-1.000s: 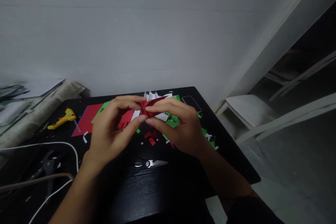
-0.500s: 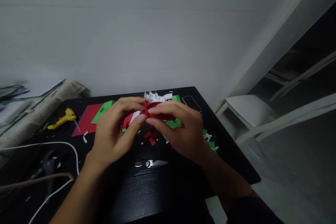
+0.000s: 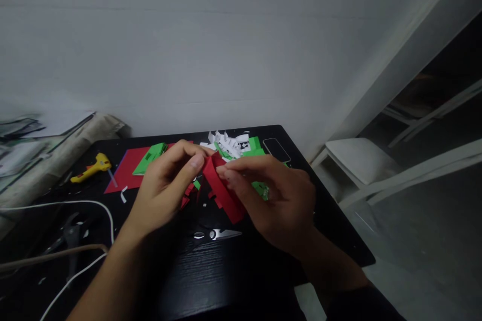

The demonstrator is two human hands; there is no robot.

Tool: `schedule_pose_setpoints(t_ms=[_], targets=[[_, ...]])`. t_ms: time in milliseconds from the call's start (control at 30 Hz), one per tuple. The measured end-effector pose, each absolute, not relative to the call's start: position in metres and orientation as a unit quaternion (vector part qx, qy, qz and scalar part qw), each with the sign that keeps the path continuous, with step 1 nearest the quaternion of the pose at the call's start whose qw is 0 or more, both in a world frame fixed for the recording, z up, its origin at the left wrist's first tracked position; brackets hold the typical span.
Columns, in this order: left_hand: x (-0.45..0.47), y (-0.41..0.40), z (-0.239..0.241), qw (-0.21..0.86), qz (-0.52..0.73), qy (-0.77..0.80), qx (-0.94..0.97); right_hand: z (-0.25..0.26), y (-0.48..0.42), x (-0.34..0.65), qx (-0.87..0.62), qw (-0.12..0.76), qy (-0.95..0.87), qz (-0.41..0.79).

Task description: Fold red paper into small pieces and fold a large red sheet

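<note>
A folded piece of red paper (image 3: 224, 191) is held between both hands above the black table. My left hand (image 3: 165, 180) pinches its upper left end between thumb and fingers. At its right side, the thumb and forefinger of my right hand (image 3: 278, 195) close on the paper's edge. The piece slants down toward the right, its lower end hanging free. Below the hands lie scissors (image 3: 220, 234) with the blades pointing right. Red and green paper scraps (image 3: 190, 190) sit under and behind the fingers, partly hidden.
A yellow glue gun (image 3: 92, 168) rests at left beside a red sheet (image 3: 126, 170) with a folded green paper piece (image 3: 150, 158) on it. White cut paper (image 3: 229, 144) and a phone (image 3: 276, 150) lie at the back. A white cable (image 3: 101, 206) curves at left; a white chair (image 3: 354, 158) stands right.
The red paper piece has turned from lying sideways to slanting downward, showing its long flat side. My right hand has shifted slightly right and down; my left hand keeps its pinch.
</note>
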State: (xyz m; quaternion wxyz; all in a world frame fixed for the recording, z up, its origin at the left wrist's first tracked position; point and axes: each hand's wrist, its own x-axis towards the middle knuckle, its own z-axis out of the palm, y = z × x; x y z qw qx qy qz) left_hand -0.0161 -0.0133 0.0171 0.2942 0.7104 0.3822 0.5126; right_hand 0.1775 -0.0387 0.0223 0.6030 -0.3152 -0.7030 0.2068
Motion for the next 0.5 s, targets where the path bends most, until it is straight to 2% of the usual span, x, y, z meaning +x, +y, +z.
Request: schedule_pose_setpoints(t_ms=[133,267,367,500], targets=[[-0.018,-0.011,0.013,0.346,0.503,0.379,0.695,0.023,-0.028,0.183,-0.331,0.621,-0.676,0.22],[-0.018,-0.009,0.011,0.361,0.486,0.382,0.698,0.021,-0.011,0.186,-0.316,0.559,-0.712,0.284],[-0.017,-0.008,0.01,0.32,0.467,0.392,0.725,0.018,-0.006,0.185,-0.301,0.523,-0.725,0.332],[-0.014,-0.006,0.008,0.244,0.447,0.399,0.763,0.016,-0.004,0.182,-0.325,0.516,-0.726,0.318]])
